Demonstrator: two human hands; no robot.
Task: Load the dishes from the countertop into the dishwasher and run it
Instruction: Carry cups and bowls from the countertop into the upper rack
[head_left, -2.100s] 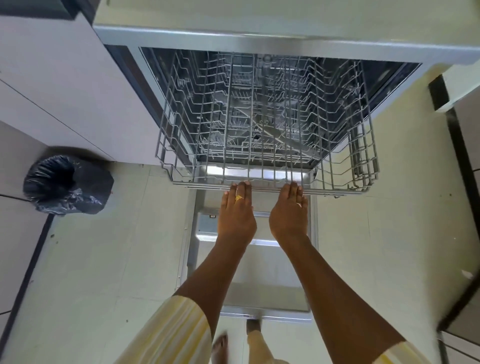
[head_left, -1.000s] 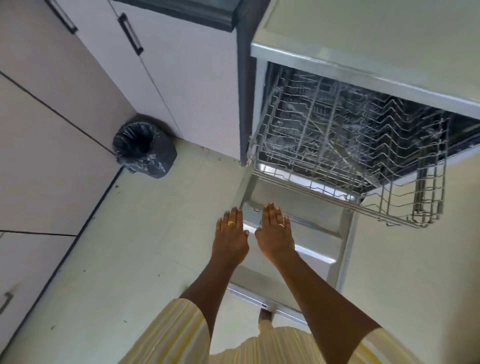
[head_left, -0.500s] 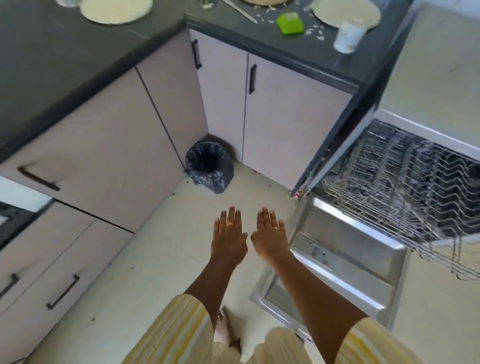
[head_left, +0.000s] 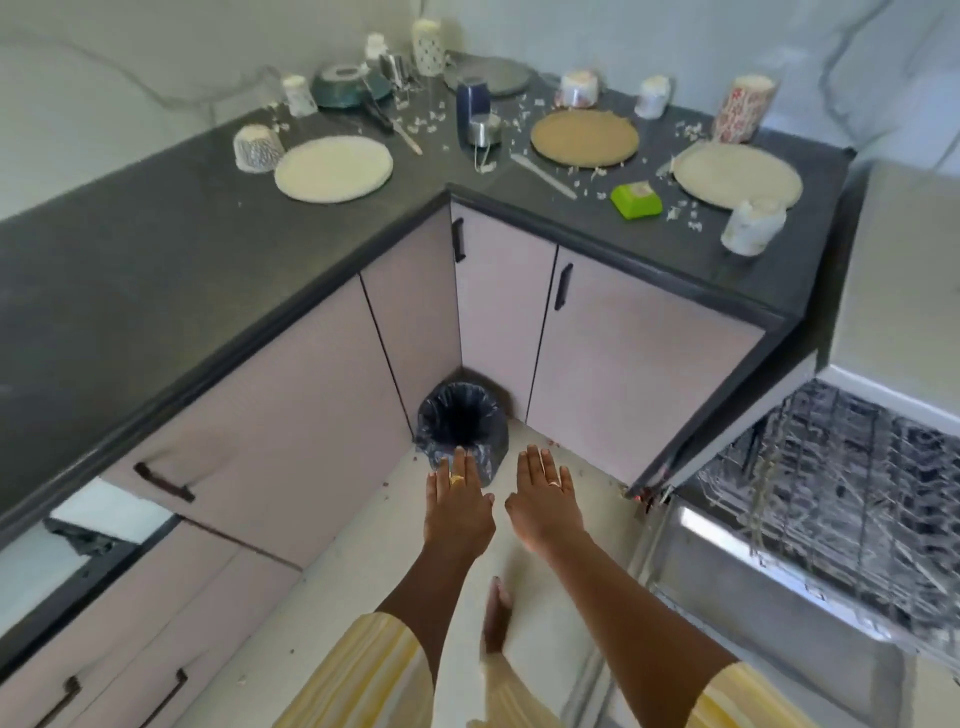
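- Both ur hands are free rn: left hand (head_left: 457, 512) and right hand (head_left: 545, 506) are flat, fingers straight, palms down, gripping nothing, out over the floor just in front of the bin (head_left: 462, 431).
- The dishes all sit on the countertop (head_left: 156, 270), well apart from the dishwasher rack (head_left: 831, 483) on ur right.
- Biggest risk imo: the door (head_left: 779, 603) is down flat, low by ur legs, w/ the rack out over it. Turn back w/ arms full and u could clip it, esp. barefoot.
- The white cup (head_left: 753, 226) lies on its side near the counter edge, just beside the beige plate (head_left: 737, 175). Bump it and it prob rolls off.
- Pale scraps are all over the counter, so plates could slide in ur grip. I'd take the white plate (head_left: 332, 169) and brown plate (head_left: 584, 137) one at a time.
- Containers: the rack shows only wire, but it's blurry so can't swear to it. The bin has a black liner, inside too dark to tell. The green dish (head_left: 636, 200) has smth pale in it. The patterned cup (head_left: 257, 148) is upside down.
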